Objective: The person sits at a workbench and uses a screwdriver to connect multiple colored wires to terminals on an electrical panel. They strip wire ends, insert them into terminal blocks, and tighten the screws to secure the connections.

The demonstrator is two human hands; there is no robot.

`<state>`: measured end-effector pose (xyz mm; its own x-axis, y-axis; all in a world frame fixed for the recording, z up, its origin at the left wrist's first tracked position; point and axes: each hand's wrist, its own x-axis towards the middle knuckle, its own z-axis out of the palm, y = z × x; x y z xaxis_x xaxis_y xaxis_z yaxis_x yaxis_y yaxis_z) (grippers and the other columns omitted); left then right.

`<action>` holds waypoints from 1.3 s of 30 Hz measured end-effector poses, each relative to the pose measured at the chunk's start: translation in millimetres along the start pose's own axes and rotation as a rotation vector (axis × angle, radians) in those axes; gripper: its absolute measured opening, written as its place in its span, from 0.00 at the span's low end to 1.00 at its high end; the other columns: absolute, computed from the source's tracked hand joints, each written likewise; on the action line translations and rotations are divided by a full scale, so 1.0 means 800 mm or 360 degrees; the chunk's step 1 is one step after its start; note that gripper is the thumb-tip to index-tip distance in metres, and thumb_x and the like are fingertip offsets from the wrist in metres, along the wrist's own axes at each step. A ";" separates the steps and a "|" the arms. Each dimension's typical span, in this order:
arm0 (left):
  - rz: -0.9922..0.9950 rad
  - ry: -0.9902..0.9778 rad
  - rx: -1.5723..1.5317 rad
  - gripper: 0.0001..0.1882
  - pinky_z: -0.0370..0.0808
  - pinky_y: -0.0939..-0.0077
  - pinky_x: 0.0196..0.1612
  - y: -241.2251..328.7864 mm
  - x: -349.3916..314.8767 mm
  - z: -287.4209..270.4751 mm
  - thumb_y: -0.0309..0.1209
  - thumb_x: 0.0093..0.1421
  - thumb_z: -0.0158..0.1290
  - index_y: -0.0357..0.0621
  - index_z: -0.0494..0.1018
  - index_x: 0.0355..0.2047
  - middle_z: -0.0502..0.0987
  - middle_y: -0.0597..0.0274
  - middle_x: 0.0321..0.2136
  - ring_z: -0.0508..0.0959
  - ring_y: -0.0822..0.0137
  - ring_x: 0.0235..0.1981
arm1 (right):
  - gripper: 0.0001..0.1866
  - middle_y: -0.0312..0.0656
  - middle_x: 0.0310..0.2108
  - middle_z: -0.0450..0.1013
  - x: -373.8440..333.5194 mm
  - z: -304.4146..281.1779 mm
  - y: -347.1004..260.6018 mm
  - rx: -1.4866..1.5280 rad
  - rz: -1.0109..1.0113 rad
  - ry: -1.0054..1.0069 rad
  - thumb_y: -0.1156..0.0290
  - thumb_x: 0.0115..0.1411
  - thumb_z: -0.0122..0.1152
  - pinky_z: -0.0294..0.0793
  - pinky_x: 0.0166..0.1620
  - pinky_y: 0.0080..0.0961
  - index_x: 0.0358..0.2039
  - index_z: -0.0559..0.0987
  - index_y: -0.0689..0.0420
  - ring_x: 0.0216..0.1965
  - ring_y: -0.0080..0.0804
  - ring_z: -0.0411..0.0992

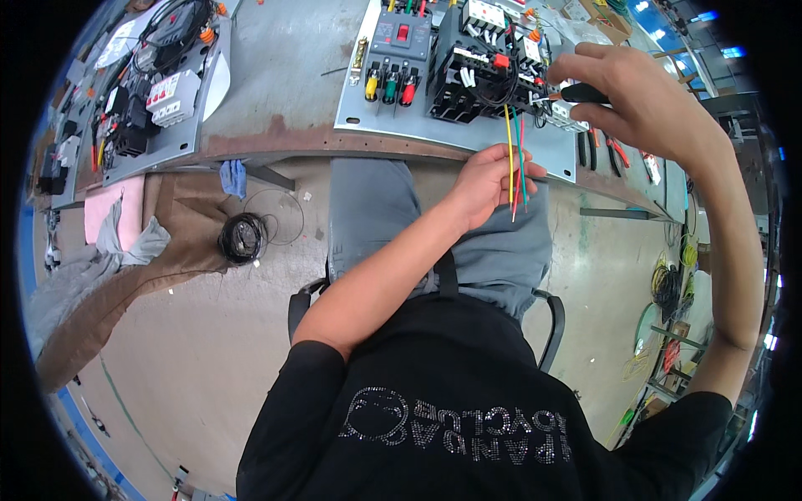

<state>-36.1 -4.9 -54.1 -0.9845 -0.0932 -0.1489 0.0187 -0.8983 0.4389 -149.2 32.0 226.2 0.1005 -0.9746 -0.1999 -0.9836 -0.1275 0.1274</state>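
Note:
My right hand (631, 96) grips a screwdriver (585, 93) by its black handle. The shaft points left at the lower terminals of a black contactor assembly (468, 79) on a grey mounting plate (418, 125). From those terminals hang a yellow wire (510, 150), a green wire and a red wire, their lower ends loose. Palm up behind these wires is my left hand (484, 188), fingers loosely apart; the wires cross in front of it. Left of the contactor, a grey circuit breaker (401, 42) with a red switch has yellow, green and red sleeved terminals below.
Red-handled pliers (616, 154) and other tools lie right of the plate. A second wired plate (188, 134) stands at the left of the bench (276, 83). On the floor, a coil of black wire (242, 238) lies beside brown cloth (192, 209). A blue glove (233, 178) hangs at the bench edge.

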 end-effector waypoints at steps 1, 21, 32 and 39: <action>-0.0005 -0.0003 -0.0007 0.12 0.82 0.71 0.36 -0.002 0.000 0.000 0.34 0.75 0.48 0.40 0.72 0.51 0.82 0.50 0.45 0.83 0.64 0.37 | 0.16 0.49 0.34 0.78 -0.001 -0.002 0.000 0.0027 0.0070 0.0032 0.72 0.57 0.70 0.74 0.42 0.45 0.45 0.79 0.57 0.38 0.51 0.78; -0.0069 0.0046 0.0010 0.12 0.82 0.69 0.37 0.002 -0.006 0.003 0.34 0.75 0.46 0.43 0.72 0.52 0.82 0.52 0.45 0.82 0.65 0.37 | 0.09 0.55 0.26 0.78 -0.027 0.017 0.024 0.0223 0.0457 0.0328 0.69 0.59 0.62 0.77 0.40 0.49 0.31 0.81 0.63 0.34 0.53 0.79; -0.0093 0.0024 0.0030 0.11 0.80 0.74 0.35 0.001 -0.006 0.005 0.36 0.74 0.50 0.45 0.72 0.50 0.83 0.54 0.42 0.83 0.67 0.35 | 0.07 0.44 0.25 0.73 -0.039 0.042 0.024 -0.0001 -0.0015 0.0565 0.75 0.48 0.67 0.76 0.32 0.39 0.29 0.79 0.58 0.27 0.44 0.77; -0.0072 0.0067 0.0040 0.09 0.79 0.75 0.34 0.006 -0.006 0.010 0.36 0.75 0.50 0.47 0.72 0.48 0.83 0.54 0.42 0.82 0.65 0.35 | 0.08 0.44 0.21 0.75 -0.039 0.027 0.039 0.0185 0.0071 0.0329 0.72 0.49 0.67 0.75 0.31 0.38 0.29 0.80 0.61 0.27 0.46 0.78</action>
<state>-32.7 -5.2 -43.9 -0.9760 -0.0712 -0.2060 -0.0306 -0.8909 0.4532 -186.0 62.6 215.8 0.0734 -0.9973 0.0084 -0.9972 -0.0732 0.0165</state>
